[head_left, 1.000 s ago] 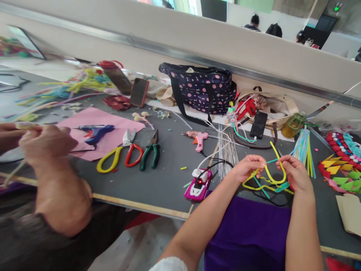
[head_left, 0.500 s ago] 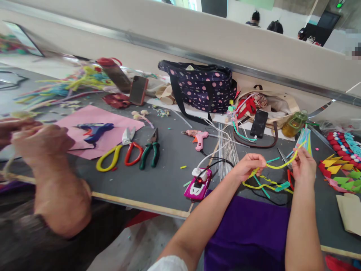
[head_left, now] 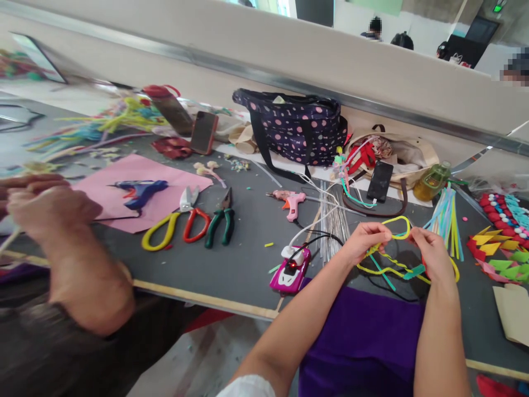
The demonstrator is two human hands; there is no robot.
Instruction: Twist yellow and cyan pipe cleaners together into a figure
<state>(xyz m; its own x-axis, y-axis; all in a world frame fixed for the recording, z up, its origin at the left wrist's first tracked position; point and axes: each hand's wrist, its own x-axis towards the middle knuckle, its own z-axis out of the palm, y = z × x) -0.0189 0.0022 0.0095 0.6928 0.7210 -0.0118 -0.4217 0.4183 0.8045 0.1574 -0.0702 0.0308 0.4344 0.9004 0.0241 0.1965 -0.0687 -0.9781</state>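
Observation:
A yellow pipe cleaner (head_left: 400,219) is bent into a small loop between my two hands, above the right part of the table. My left hand (head_left: 369,241) is closed, pinching it at the loop's left end. At the loop's other side, my right hand (head_left: 433,252) pinches the same pipe cleaner between thumb and fingers. More of the twisted yellow strand hangs below my hands, with a teal piece (head_left: 414,272) beside it. Scissors with red handles lie mostly hidden behind my right hand.
A bundle of pastel pipe cleaners (head_left: 448,218) stands beyond my right hand. A purple power strip (head_left: 291,270), a pink glue gun (head_left: 289,201) and pliers (head_left: 221,220) lie to the left. A co-worker's hands (head_left: 49,207) are at far left. Bags (head_left: 301,129) line the back.
My right hand has moved down and closer to my left. The yellow strand, stretched between my hands before, now curves into a loop.

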